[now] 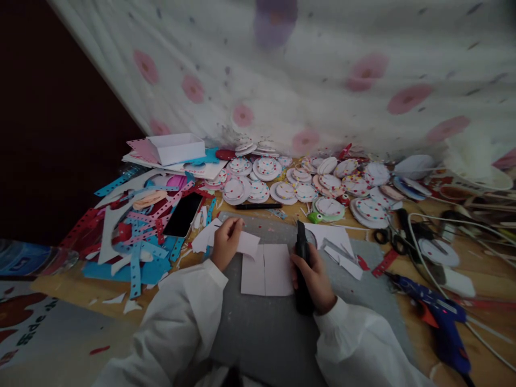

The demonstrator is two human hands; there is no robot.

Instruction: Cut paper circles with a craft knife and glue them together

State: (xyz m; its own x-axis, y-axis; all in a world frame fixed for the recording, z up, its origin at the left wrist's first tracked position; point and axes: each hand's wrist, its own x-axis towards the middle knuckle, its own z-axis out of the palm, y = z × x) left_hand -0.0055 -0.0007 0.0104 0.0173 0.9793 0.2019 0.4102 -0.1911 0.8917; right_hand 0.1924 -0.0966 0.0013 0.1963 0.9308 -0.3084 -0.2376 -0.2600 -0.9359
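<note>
My left hand [228,244] is closed in a pinch on a white strip [249,244], whose loose end curls over the top of a white square piece [278,274]. That piece lies flat on the grey cutting mat [258,328] and has a thin dark line down its middle. In my right hand [316,279] is a black utility knife [303,287], held upright with its tip pointing away from me. The knife is at the right edge of the square piece, and my curled fingers hide part of its handle.
Several round white pieces with coloured dots [266,168] line the back. Coloured scraps [137,247] and a phone [183,215] lie left. White offcuts [342,260], scissors [389,239] and a blue glue gun [439,317] with its cable are on the right.
</note>
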